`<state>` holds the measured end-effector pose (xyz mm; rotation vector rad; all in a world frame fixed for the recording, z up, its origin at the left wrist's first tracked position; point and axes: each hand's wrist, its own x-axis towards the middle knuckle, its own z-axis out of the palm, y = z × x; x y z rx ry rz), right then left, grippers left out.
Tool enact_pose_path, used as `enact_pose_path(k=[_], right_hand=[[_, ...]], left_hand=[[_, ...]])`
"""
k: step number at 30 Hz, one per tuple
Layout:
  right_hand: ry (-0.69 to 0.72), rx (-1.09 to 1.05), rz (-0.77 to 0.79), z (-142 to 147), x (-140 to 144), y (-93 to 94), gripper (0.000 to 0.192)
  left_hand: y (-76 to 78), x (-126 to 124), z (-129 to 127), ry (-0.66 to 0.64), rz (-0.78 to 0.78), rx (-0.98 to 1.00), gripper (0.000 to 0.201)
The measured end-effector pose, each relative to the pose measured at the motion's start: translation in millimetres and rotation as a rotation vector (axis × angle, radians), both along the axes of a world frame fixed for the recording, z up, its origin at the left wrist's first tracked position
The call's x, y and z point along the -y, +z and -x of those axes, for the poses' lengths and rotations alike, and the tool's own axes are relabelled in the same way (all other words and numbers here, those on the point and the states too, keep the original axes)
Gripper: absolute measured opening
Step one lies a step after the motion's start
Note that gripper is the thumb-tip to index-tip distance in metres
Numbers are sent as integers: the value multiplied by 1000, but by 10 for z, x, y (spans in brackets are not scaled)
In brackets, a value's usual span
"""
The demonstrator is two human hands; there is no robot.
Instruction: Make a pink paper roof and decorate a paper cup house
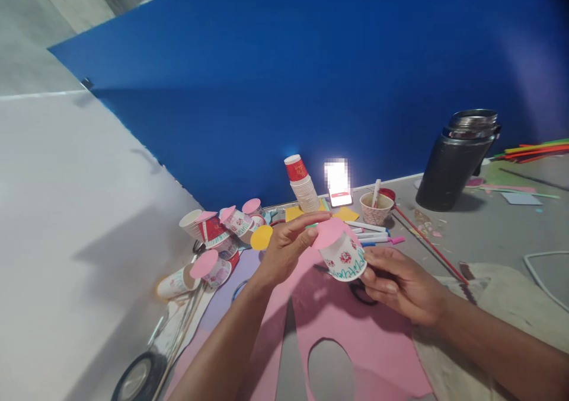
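Note:
In front of me a white paper cup [344, 260] with red flower prints and green scribbles is tilted in the air. My right hand [402, 285] grips it near its rim, thumb and fingers closed on the lower right side. A pink paper circle [329, 232] covers the cup's upper end. My left hand [288, 247] holds the circle's left edge between thumb and fingers. Below the cup lies pink paper [368, 341] with a round hole cut out. Scissors [362, 293] rest on it, partly hidden by the cup and my right hand.
Decorated cups [217, 229] with pink circles cluster at the left. Stacked paper cups [303, 184], a lit phone [338, 181], markers [371, 235] and a glue-filled-looking cup [377, 209] stand or lie behind. A black flask [457, 161] is at right; black tape [140, 377] lies front left.

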<state>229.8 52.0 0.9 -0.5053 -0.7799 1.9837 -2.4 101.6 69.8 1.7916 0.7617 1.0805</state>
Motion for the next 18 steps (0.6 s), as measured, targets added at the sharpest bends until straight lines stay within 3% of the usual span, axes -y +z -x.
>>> enact_pose_path(k=[6, 13, 18], right_hand=[[-1, 7, 1, 7, 6, 22, 38], [-2, 23, 1, 1, 4, 14, 36], [-14, 3, -5, 1, 0, 13, 37]], left_hand=[[35, 6, 27, -14, 51, 0, 42], [35, -46, 87, -140, 68, -41, 37], [-109, -133, 113, -239, 128, 84, 74]])
